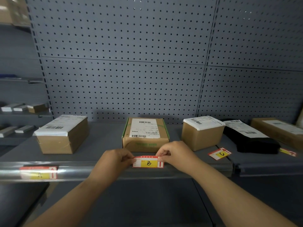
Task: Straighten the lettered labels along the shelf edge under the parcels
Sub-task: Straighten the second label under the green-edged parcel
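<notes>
Both hands are on the B label (148,162) at the front edge of the grey shelf (101,145): the left hand (114,159) pinches its left end, the right hand (172,154) pinches its top right corner, fingers closed on the card. It sits level, just in front of the green-edged cardboard parcel (145,135). Off to the left, the A label (38,172) sits behind the clear plastic strip (78,170), below the taped brown box (63,134). To the right, the C label (219,154) lies tilted on the shelf, between a small brown box (202,133) and a black parcel (250,139). Another label (287,152) shows partly beyond that, its letter unreadable.
</notes>
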A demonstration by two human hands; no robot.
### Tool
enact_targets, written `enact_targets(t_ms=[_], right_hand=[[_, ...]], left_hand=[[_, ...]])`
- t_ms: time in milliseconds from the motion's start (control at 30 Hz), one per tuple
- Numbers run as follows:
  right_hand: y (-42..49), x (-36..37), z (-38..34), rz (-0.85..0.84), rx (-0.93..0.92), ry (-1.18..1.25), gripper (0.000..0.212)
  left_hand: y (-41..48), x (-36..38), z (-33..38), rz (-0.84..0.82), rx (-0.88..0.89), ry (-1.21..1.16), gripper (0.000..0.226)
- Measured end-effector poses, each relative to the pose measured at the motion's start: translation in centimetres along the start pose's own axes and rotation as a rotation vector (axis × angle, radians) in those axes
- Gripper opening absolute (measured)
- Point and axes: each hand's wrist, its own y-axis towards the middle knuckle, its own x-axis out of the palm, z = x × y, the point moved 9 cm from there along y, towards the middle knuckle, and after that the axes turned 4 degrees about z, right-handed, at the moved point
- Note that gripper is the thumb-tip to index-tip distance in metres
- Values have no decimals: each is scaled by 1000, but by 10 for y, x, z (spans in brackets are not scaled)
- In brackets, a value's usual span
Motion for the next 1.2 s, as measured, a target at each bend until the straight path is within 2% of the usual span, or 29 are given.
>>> enact_targets(t_ms=[100,300,467,600,1200], right_hand=[[-1,-1,0,-1,6,-26,14],[-1,-3,0,-14,10,-53,13],[-2,-2,1,-32,14,-55,14],[-2,-1,2,-37,15,-57,14],[-4,3,2,-26,4,-50,17]], left_hand=[[-1,3,3,-19,15,39,25],[0,5,1,-43,-16,37,9],[1,8,2,-62,-28,95,14],[1,7,0,-54,-45,104,10],[0,5,6,-24,8,143,15]])
